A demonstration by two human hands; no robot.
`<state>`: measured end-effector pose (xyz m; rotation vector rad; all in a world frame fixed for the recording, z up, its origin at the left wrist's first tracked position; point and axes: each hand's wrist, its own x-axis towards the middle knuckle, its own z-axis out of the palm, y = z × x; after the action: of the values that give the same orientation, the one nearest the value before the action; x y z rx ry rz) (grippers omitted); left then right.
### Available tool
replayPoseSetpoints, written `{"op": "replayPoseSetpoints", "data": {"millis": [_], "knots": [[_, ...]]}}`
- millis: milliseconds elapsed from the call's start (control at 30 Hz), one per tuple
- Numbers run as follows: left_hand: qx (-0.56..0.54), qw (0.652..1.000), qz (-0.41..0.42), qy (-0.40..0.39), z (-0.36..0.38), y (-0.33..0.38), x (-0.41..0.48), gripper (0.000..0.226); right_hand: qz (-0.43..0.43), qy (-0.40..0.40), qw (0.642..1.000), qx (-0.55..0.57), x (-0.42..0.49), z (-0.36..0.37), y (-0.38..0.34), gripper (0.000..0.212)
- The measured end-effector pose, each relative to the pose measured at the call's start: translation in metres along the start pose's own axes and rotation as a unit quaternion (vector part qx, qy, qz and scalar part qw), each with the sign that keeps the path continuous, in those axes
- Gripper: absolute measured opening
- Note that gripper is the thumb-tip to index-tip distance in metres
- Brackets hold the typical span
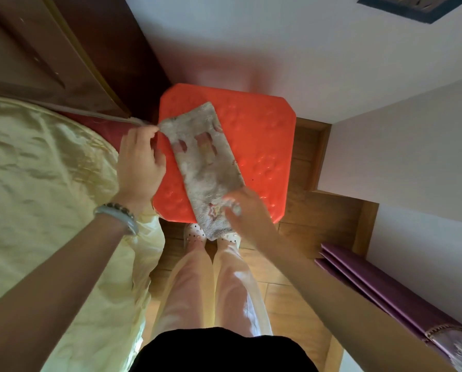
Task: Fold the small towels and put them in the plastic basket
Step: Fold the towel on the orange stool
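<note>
Beside the bed [36, 183], the small towel [208, 162] lies on the red stool [262, 135] as a long folded strip. It is soft, light and limp, best taken by its corners. The left hand [141, 162] has its fingers pinching the far corner; the right hand [243, 208], blurred, seems to grip the near end.

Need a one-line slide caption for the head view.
Left hand and right hand hold a small towel by opposite ends over a red plastic surface, beside a yellow-covered bed.
</note>
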<state>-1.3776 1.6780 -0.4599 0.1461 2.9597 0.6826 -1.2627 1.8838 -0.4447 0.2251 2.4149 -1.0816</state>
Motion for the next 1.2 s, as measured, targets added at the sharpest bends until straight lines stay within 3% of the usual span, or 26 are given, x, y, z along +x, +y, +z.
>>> {"op": "replayPoseSetpoints", "data": {"millis": [100, 267, 400, 500, 667, 867, 1000, 1067, 1133, 1200], "knots": [[-0.091, 0.989, -0.103, -0.048, 0.005, 0.005, -0.027, 0.021, 0.057, 0.096, 0.994, 0.018, 0.025, -0.027, 0.008, 0.023], [-0.195, 0.940, -0.261, -0.102, 0.011, 0.027, -0.050, 0.026, 0.081, 0.079, 0.993, -0.035, 0.063, -0.034, 0.018, 0.030], [-0.183, 0.939, -0.260, -0.135, 0.011, 0.032, -0.046, 0.021, 0.107, 0.071, 0.991, -0.043, 0.077, -0.034, 0.011, 0.023], [-0.172, 0.943, -0.241, -0.154, 0.013, 0.028, -0.045, 0.037, 0.092, 0.030, 0.994, -0.049, 0.079, -0.040, 0.000, 0.014], [-0.157, 0.938, -0.268, -0.153, 0.012, 0.031, -0.044, 0.015, 0.082, 0.032, 0.992, -0.090, 0.082, -0.036, -0.001, 0.014], [-0.092, 0.938, -0.258, -0.213, 0.007, 0.030, -0.031, 0.024, 0.085, 0.020, 0.991, -0.100, 0.094, -0.043, -0.005, 0.014], [-0.177, 0.934, -0.276, -0.143, -0.002, 0.024, -0.007, 0.052, 0.056, 0.073, 0.996, -0.014, 0.115, -0.062, -0.029, 0.028], [-0.220, 0.923, -0.295, -0.110, -0.003, 0.019, 0.011, 0.055, 0.064, 0.076, 0.995, -0.001, 0.134, -0.067, -0.039, 0.034], [-0.255, 0.908, -0.318, -0.094, -0.003, 0.018, 0.027, 0.051, 0.073, 0.053, 0.996, 0.000, 0.150, -0.068, -0.047, 0.038], [-0.298, 0.890, -0.334, -0.091, -0.001, 0.019, 0.038, 0.024, 0.071, 0.038, 0.997, -0.004, 0.162, -0.067, -0.052, 0.038]]}}
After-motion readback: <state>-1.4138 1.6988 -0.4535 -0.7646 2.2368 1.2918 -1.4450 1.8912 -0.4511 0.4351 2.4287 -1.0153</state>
